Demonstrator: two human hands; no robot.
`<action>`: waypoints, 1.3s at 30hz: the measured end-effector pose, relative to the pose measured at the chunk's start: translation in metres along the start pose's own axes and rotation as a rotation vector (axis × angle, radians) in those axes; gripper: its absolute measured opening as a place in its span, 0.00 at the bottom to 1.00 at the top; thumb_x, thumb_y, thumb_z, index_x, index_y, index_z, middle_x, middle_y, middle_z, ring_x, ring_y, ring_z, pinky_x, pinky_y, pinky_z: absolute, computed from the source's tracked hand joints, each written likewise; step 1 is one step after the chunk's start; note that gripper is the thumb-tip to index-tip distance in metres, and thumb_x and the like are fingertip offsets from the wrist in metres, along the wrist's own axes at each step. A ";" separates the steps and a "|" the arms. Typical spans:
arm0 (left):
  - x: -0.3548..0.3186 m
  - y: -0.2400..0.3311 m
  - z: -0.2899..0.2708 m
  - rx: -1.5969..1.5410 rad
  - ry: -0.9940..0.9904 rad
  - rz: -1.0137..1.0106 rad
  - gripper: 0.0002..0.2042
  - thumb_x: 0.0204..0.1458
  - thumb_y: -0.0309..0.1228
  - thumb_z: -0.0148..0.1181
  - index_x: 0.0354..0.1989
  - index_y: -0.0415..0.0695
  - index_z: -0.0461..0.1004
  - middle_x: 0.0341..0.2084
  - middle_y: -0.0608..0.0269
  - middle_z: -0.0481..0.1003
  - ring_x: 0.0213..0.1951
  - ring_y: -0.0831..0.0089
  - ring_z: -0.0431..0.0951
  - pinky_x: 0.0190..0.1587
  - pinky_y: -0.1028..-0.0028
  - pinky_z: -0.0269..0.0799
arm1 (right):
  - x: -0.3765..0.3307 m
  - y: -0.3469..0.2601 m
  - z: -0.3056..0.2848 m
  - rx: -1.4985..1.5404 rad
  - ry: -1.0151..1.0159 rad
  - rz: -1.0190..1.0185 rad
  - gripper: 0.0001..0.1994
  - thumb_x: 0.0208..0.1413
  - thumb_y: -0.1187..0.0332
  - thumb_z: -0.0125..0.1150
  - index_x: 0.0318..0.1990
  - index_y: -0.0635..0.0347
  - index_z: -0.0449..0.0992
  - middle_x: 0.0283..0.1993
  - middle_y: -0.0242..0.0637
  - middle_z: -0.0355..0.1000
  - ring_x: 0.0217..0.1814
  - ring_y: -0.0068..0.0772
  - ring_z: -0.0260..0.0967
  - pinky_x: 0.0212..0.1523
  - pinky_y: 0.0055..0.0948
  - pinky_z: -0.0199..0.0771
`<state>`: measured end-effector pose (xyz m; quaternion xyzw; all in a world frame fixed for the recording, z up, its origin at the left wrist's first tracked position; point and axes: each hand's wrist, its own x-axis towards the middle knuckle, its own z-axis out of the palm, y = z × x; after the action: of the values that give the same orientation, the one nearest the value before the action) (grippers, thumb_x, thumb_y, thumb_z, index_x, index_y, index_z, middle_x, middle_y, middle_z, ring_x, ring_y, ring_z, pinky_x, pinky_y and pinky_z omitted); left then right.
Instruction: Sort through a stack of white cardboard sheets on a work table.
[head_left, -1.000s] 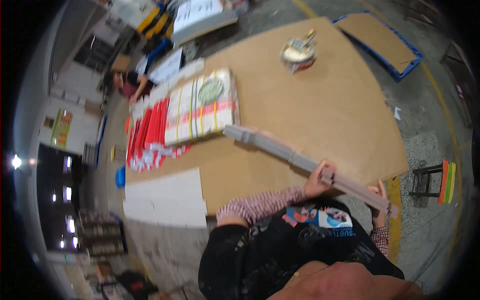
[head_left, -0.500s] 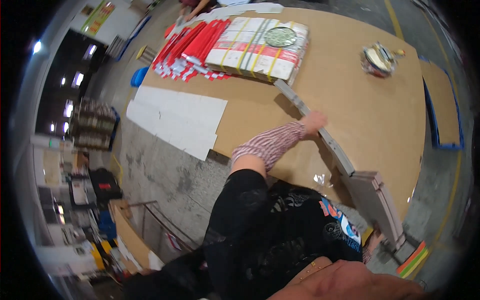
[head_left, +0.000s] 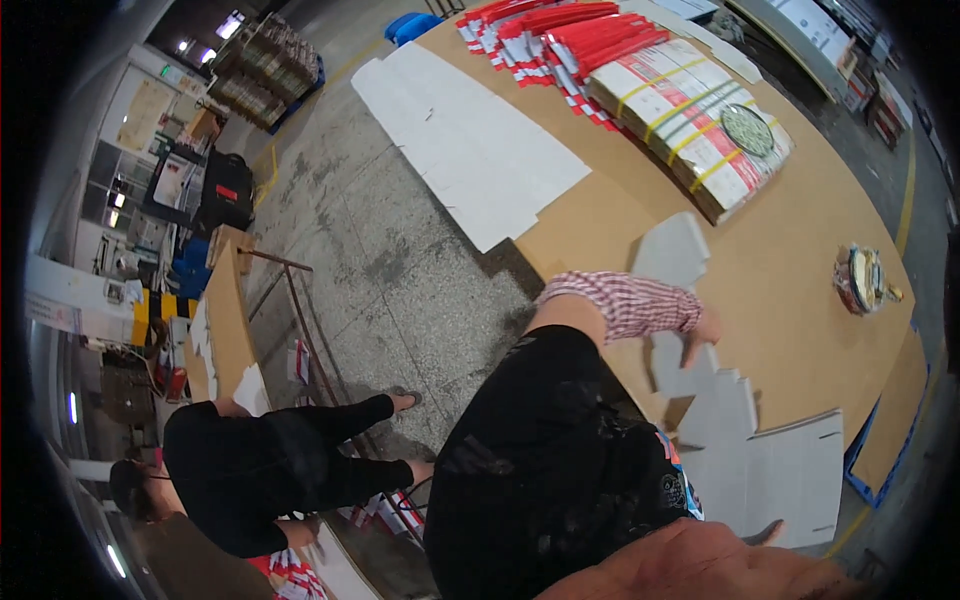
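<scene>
On the brown desk (head_left: 800,300) a flat grey-white carton blank (head_left: 760,470) lies open at the near edge, its notched flaps running back toward a strapped bundle (head_left: 690,120). The left hand (head_left: 703,330), out of a red-checked sleeve, rests on those flaps, fingers bent against the card; whether that grip pinches the sheet I cannot tell. The right hand (head_left: 768,533) shows only as fingertips at the blank's near edge, its grip unclear.

The bundle is cream and red, bound with yellow straps, a round green label on top. Beyond it fan red-and-white flat packs (head_left: 540,30). Left of the bundle, large white sheets (head_left: 470,140) overhang the desk. Right of it sits a tape roll (head_left: 860,280).

Half a second ago the carton was held up folded, edge-on; now it lies spread flat.
</scene>
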<state>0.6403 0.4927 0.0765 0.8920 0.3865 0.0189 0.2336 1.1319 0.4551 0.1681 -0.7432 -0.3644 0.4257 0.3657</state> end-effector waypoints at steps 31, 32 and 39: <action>-0.683 -0.040 0.057 -0.416 -0.092 -0.872 0.37 0.28 0.63 0.58 0.34 0.36 0.74 0.30 0.49 0.74 0.37 0.58 0.74 0.41 0.64 0.68 | -0.312 -0.018 0.535 -0.330 -0.770 -0.069 0.39 0.44 0.48 0.59 0.55 0.74 0.56 0.58 0.47 0.54 0.61 0.32 0.49 0.61 0.28 0.43; -0.696 -0.060 0.046 -0.410 -0.079 -0.846 0.38 0.28 0.63 0.58 0.34 0.35 0.74 0.31 0.49 0.74 0.37 0.58 0.74 0.41 0.64 0.68 | -0.314 -0.018 0.552 -0.318 -0.736 -0.061 0.38 0.44 0.49 0.59 0.55 0.73 0.57 0.58 0.46 0.54 0.61 0.32 0.48 0.61 0.28 0.43; -0.716 -0.162 0.003 -0.513 -0.264 -0.738 0.40 0.27 0.60 0.60 0.41 0.34 0.71 0.35 0.48 0.73 0.39 0.59 0.74 0.43 0.67 0.67 | -0.315 0.006 0.602 -0.219 -0.634 0.047 0.36 0.46 0.50 0.58 0.55 0.71 0.57 0.58 0.41 0.55 0.61 0.30 0.48 0.62 0.28 0.42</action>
<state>0.0292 0.0870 0.1091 0.6030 0.6278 -0.0842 0.4850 0.4742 0.3242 0.0558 -0.6168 -0.4864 0.6023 0.1423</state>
